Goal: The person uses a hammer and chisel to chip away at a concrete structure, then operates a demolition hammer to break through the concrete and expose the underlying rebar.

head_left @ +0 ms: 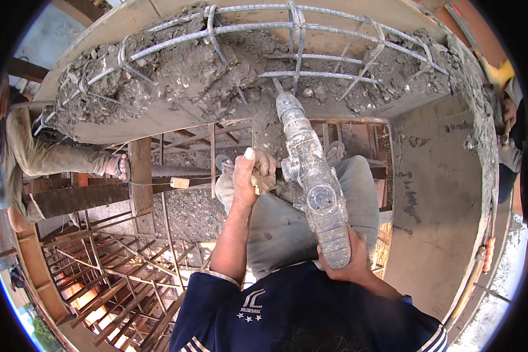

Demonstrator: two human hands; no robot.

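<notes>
A dust-caked rotary hammer (317, 170) lies slantwise in front of me, pointing away. Its short chisel bit (277, 85) meets the broken grey concrete (182, 76) below the exposed rebar (258, 27). My right hand (351, 255) wraps the tool's rear grip. Left of the tool body, my left hand (249, 171) is closed with the thumb raised, around what looks like the side handle, crusted tan (264, 183). The bit's very tip is hard to make out against the rubble.
Under me is an opening with wooden battens (117, 270) and beams far below. A smooth concrete wall (440, 211) stands at right. One person's leg (70, 154) rests on a beam at left; another person's hand (509, 114) shows at right. A wooden-handled tool (488, 255) lies on the right edge.
</notes>
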